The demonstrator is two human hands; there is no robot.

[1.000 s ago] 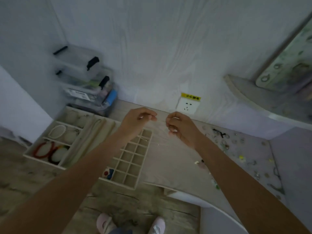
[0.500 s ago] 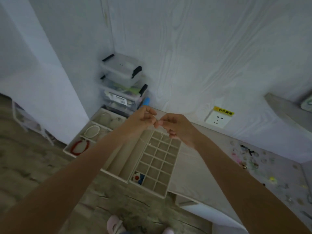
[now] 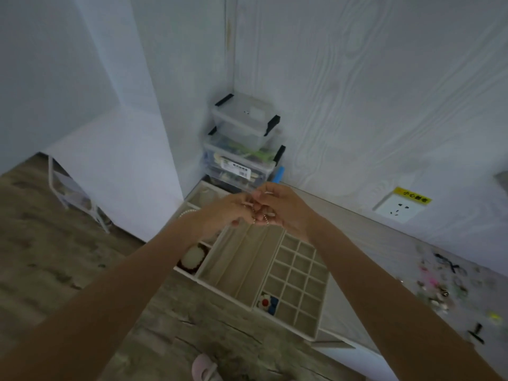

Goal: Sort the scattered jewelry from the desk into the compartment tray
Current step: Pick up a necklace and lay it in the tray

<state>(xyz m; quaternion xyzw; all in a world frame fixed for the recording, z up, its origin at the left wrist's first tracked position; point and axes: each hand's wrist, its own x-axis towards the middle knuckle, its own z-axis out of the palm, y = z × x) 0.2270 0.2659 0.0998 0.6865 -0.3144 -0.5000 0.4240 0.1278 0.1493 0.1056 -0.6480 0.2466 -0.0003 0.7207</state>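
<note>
The left hand (image 3: pixel 228 213) and right hand (image 3: pixel 286 213) meet fingertip to fingertip, together pinching a tiny beaded piece of jewelry (image 3: pixel 261 219) above the compartment tray (image 3: pixel 316 334). It looks light, thin, limp and easily dropped, so a fingertip pinch suits it. More scattered jewelry (image 3: pixel 439 284) lies far right of the hands.

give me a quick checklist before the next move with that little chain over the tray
1. Chain held by both hands, left hand and right hand: ok.
2. Hands above the tray, over its long slots: ok.
3. Long slots free of other pieces: ok.
4. Chain untangled or clasp closed: cannot tell, too small and blurred.
5. Flower piece in the near grid cell, out of the way: ok.
6. Loose jewelry on the desk still to sort: not ok.
</note>
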